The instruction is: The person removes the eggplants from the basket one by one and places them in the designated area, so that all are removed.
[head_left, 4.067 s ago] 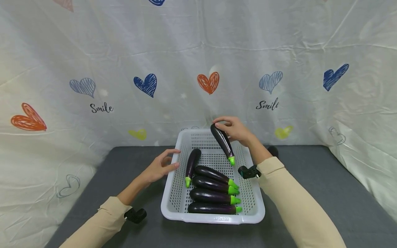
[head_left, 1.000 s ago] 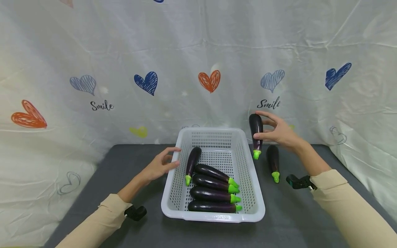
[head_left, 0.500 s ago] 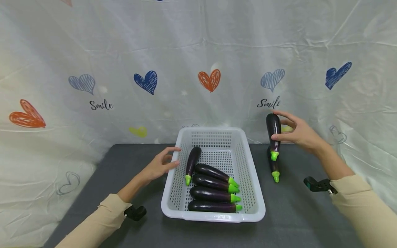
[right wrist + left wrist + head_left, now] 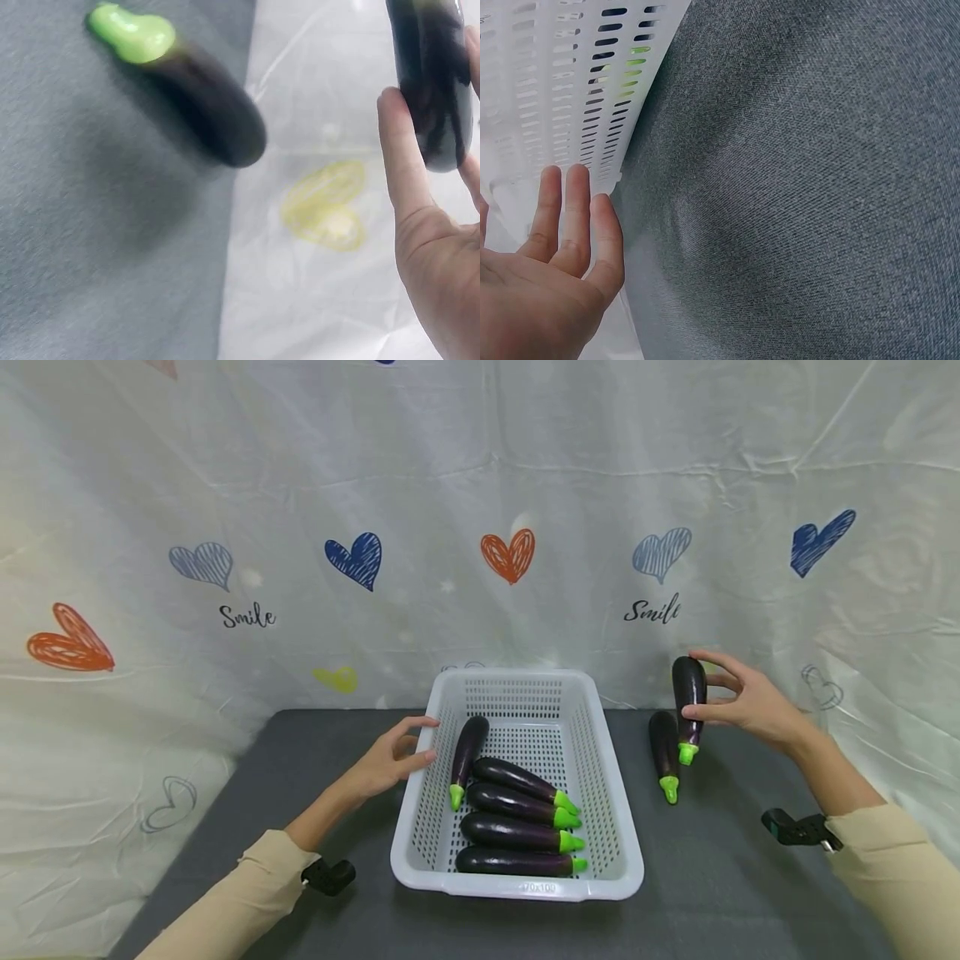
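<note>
My right hand (image 4: 750, 706) pinches a dark purple eggplant (image 4: 688, 687) between thumb and fingers near the back right of the table. Its green stem end points down toward me, and it is tilted. Just left of it, a second eggplant (image 4: 663, 743) lies on the table; the right wrist view shows this lying eggplant (image 4: 210, 105) apart from the held one. My left hand (image 4: 384, 766) touches the left rim of a white perforated plastic basket (image 4: 525, 887), fingers relaxed. In the left wrist view, extended fingers (image 4: 577, 217) are up against the basket's side wall.
Several eggplants (image 4: 513, 803) lie in the basket, most of them side by side with green ends to the right; one eggplant (image 4: 468, 747) stands apart at upper left. A dark grey cloth (image 4: 720, 860) covers the table. Behind it hangs a white curtain (image 4: 427, 460) with printed hearts.
My right hand has lifted the eggplant out of the basket, carried it right past the lying one, and lowered it on that one's right side. My left hand has stayed at the basket rim.
</note>
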Demonstrator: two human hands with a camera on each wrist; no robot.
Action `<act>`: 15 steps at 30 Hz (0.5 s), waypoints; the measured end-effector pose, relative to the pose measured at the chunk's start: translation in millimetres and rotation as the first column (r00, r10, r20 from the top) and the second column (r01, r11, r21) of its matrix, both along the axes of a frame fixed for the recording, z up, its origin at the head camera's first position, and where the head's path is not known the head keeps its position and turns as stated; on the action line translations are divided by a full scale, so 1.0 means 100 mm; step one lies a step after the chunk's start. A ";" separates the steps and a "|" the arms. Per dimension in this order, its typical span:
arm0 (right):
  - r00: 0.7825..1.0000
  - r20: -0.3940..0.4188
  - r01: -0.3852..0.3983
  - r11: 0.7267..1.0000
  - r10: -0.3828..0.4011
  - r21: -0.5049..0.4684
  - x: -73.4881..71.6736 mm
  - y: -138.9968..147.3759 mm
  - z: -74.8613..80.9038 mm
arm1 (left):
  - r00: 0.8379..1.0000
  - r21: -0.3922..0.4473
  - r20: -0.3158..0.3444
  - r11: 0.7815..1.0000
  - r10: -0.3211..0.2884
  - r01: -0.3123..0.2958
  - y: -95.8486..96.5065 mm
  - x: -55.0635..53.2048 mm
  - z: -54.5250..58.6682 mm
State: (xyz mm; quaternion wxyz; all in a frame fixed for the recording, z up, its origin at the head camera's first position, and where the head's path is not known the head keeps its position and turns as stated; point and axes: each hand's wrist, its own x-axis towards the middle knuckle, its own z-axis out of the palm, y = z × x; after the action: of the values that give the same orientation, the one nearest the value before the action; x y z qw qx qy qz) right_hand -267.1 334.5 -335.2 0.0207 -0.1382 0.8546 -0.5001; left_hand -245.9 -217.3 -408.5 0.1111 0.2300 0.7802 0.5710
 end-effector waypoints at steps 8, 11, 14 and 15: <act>0.999 0.033 -0.017 0.998 0.014 0.068 0.02 0.16 -0.20 | 1.000 -0.009 -0.006 1.000 0.006 -0.006 -0.01 0.01 0.00; 0.999 0.034 -0.011 0.995 0.008 0.100 0.03 0.22 -0.28 | 1.000 -0.011 -0.005 1.000 0.007 -0.007 0.00 0.01 0.01; 0.999 0.036 -0.005 0.993 0.001 0.119 0.03 0.27 -0.37 | 1.000 -0.004 -0.001 1.000 0.005 -0.005 0.01 0.02 0.01; 0.999 0.037 -0.003 0.992 -0.001 0.124 0.03 0.29 -0.38 | 1.000 -0.002 0.000 1.000 0.005 -0.005 0.01 0.02 0.01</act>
State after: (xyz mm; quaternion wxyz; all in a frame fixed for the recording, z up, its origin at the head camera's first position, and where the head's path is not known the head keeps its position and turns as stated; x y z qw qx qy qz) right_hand -263.7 363.1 -373.6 0.0453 -0.1278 0.8834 -0.4486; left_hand -244.1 -216.4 -408.0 0.1099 0.2283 0.7812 0.5705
